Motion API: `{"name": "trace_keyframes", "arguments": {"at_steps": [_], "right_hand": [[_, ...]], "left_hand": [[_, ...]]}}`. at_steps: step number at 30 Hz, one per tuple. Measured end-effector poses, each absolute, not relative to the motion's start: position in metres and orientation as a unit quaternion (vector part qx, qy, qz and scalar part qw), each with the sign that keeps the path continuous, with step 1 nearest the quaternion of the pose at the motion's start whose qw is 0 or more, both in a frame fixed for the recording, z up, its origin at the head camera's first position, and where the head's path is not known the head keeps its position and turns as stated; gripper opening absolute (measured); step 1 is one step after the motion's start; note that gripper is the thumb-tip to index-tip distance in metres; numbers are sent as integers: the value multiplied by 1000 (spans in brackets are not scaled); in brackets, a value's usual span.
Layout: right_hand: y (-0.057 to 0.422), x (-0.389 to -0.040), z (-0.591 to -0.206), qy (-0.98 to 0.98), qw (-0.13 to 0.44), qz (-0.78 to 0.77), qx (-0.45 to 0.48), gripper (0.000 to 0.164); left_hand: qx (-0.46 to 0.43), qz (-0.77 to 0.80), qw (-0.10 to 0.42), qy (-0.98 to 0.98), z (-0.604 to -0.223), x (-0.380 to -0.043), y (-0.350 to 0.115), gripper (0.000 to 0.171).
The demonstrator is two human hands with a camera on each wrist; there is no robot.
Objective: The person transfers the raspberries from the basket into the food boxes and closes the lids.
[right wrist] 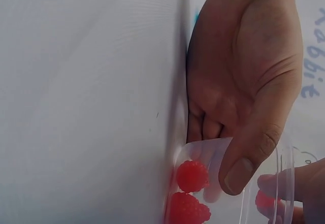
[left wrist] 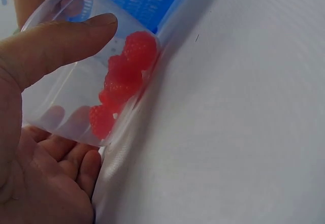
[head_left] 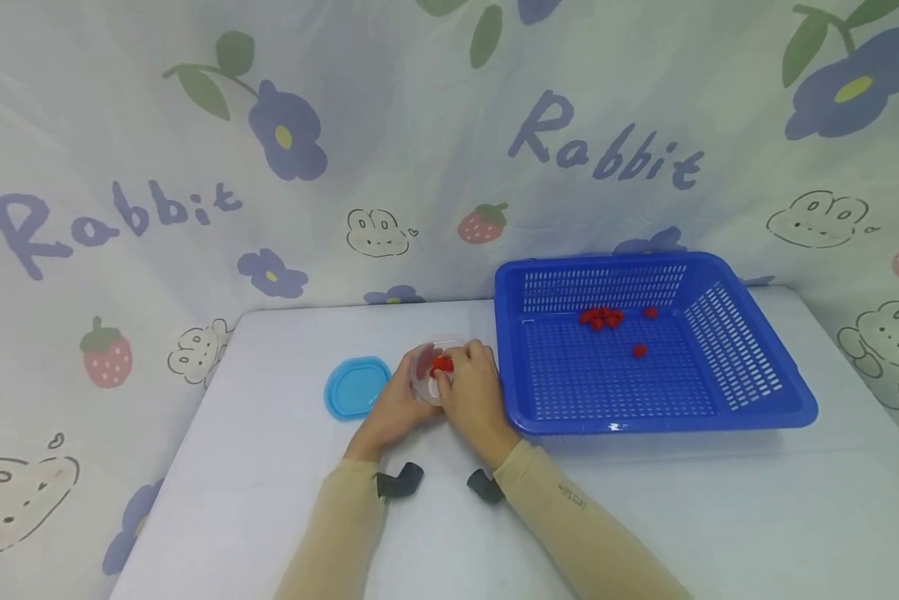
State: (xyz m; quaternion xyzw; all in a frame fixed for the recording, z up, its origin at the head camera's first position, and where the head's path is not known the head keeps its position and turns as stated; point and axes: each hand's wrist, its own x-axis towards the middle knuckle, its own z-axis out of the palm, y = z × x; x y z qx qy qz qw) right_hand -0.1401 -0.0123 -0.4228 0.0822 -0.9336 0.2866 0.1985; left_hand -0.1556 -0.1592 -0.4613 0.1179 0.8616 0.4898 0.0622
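Observation:
A clear plastic cup (head_left: 427, 392) stands on the table, with several red raspberries (left wrist: 124, 76) on its bottom. My left hand (head_left: 402, 402) grips the cup from its left side, thumb across the near wall and fingers around the far side. My right hand (head_left: 477, 400) reaches in over the cup's rim. Its fingertips (right wrist: 284, 186) pinch one raspberry (right wrist: 265, 199), seen through the clear wall. In the left wrist view, the right hand is mostly hidden behind the cup.
A blue slotted basket (head_left: 655, 423) stands to the right of the cup, holding several loose raspberries (head_left: 601, 317). Left of the cup lies a light blue lid (head_left: 357, 388) on the white table (head_left: 269, 500). Behind hangs a patterned cloth (head_left: 419, 150).

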Motion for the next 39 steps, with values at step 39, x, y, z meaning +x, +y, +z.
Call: {"name": "trace_keyframes", "arguments": {"at_steps": [39], "right_hand": [[-16, -131, -416, -916, 182, 344, 98, 18]], "left_hand": [[117, 491, 66, 861, -461, -154, -159, 88]]}}
